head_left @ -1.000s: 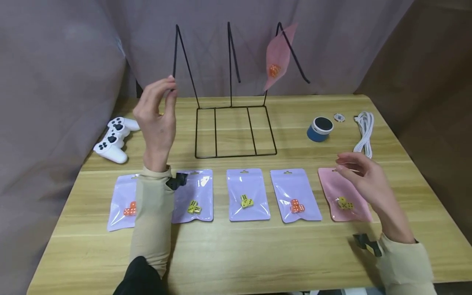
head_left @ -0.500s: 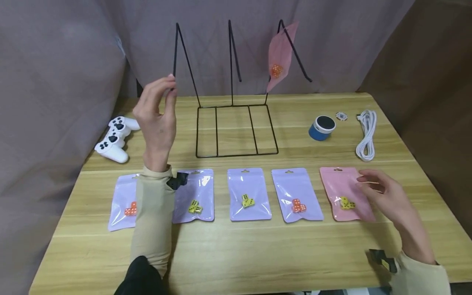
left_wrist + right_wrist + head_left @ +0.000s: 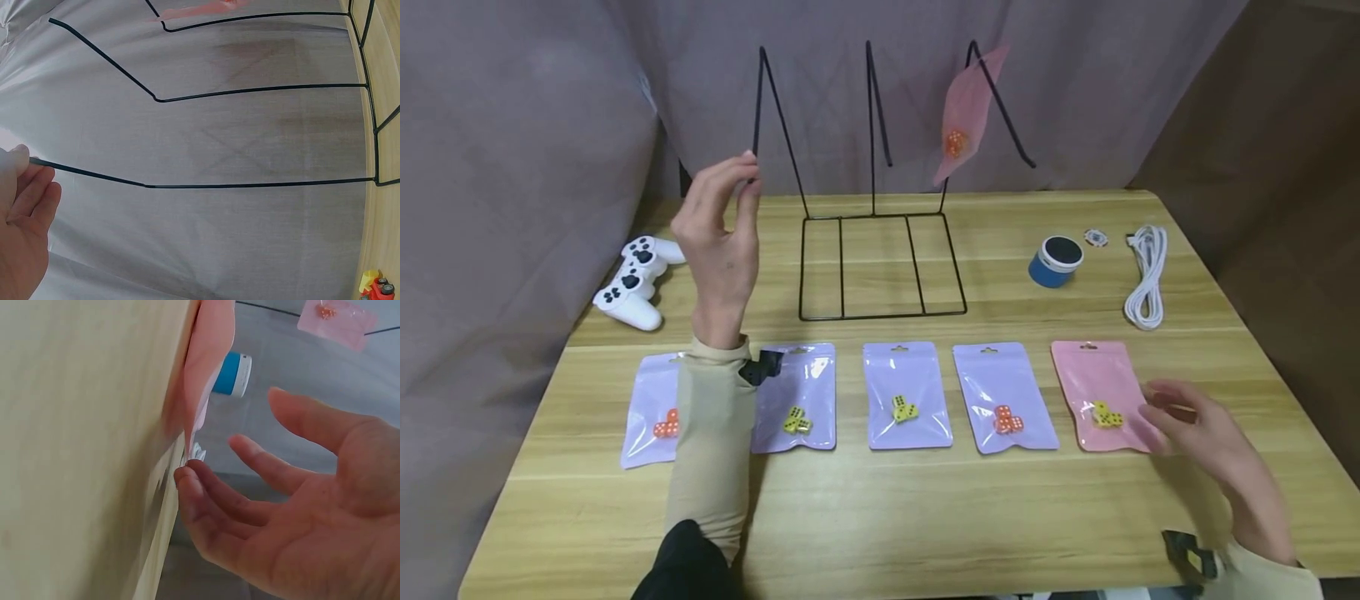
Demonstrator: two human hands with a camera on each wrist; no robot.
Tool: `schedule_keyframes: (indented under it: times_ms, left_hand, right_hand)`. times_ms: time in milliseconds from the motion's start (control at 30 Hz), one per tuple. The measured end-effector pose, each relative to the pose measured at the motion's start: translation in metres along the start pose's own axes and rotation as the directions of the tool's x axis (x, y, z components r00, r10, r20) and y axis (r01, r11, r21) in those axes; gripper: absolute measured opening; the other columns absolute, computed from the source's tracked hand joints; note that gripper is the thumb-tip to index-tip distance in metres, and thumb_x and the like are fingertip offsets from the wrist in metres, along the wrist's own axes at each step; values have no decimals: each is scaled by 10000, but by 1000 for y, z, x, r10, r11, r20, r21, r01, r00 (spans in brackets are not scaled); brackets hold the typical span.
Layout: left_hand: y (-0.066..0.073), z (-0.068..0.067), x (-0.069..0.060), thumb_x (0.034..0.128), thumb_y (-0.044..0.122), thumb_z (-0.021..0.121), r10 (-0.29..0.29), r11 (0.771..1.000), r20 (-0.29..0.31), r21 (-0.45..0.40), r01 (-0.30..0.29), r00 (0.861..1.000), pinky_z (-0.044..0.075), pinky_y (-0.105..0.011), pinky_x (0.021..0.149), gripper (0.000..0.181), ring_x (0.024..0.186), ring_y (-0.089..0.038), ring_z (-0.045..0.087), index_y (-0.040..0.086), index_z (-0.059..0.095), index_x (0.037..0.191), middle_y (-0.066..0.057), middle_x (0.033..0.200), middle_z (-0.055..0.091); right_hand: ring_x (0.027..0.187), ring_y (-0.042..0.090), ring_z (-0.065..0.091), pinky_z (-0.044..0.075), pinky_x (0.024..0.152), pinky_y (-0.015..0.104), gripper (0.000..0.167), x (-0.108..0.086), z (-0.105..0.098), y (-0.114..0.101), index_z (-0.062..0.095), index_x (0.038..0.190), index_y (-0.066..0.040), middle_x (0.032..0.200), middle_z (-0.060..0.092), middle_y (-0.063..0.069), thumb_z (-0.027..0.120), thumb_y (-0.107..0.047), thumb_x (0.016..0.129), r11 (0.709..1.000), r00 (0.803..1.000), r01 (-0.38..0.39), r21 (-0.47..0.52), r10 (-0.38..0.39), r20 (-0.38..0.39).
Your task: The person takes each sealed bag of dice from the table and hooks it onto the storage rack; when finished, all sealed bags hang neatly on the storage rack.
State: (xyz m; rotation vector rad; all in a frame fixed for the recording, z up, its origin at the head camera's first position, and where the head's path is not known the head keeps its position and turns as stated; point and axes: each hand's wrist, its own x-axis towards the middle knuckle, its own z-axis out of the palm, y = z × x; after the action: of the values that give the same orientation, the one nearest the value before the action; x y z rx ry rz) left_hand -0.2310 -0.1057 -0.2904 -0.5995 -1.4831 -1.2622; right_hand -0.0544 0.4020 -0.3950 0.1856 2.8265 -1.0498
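Right one of two hands drawn back, six pouches, one rack

I see the three-pronged black wire rack standing on the counter and, to its front right, a glossy pink bag lying there with yellow dice showing through.

Left hand high, right hand low, relaxed.

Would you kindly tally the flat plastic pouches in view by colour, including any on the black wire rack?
Lilac plastic pouches, all on the wooden table: 4
Pink plastic pouches, one on the table, one hanging from the rack: 2
Total: 6
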Motion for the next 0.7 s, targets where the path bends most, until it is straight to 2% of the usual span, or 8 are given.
schedule_keyframes:
  times_ms: [100,167,233,300,400,500,700]
  left_hand:
    - [0,-1,1,855,-62,644,-2,1000,-2,-9,2,1000,520,-423,933,71,985,-250,638,-79,671,918,-121,1010,679]
    - [0,-1,1,855,-67,642,-2,1000,3,-14,2,1000,518,-426,936,75,989,-253,637,-81,669,922,-120,1015,678]
    - [0,-1,1,854,-69,641,-2,1000,7,-15,2,1000,516,-426,939,78,992,-251,636,-80,669,926,-118,1019,678]
    - [0,-1,1,861,-54,640,-1,1000,10,-12,1,1000,513,-426,943,79,994,-250,635,-82,669,929,-122,1022,677]
    - [0,-1,1,860,-51,644,-4,1000,5,-12,4,1000,515,-424,942,77,991,-248,636,-83,670,924,-127,1016,678]
    - [1,-1,1,855,-62,644,-9,1000,3,-10,9,1000,515,-422,942,76,989,-245,637,-85,670,922,-132,1011,678]
    - [1,-1,0,849,-80,641,-7,1000,6,-11,8,1000,514,-419,943,80,992,-243,637,-85,673,922,-132,1011,678]
  right_hand:
    - [976,170,533,423,636,92,510,-3,-2,4,418,1310,94,1250,463,355,571,-245,961,1000,999,-27,-4,27,34]
    - [942,29,505,431,633,107,492,-4,-2,6,437,1297,88,1242,474,346,577,-241,959,1000,999,-24,-2,24,45]
    - [880,-111,430,443,640,103,466,-6,-2,7,460,1274,84,1192,533,279,592,-223,950,1000,999,-8,2,8,42]
    - [860,-151,418,444,641,102,450,-7,-2,9,470,1261,90,1165,552,258,602,-201,944,1000,999,12,7,-12,37]
    - [848,-134,440,463,629,131,449,-7,-1,8,472,1252,90,1148,562,259,608,-202,940,1000,999,12,7,-12,42]
    - [843,-89,451,480,612,176,471,-7,0,6,459,1265,89,1182,521,332,597,-228,946,1000,998,-21,1,21,65]
    - [831,-39,460,520,608,218,510,-5,0,2,420,1283,104,1162,496,330,624,-200,929,997,992,-82,12,81,94]
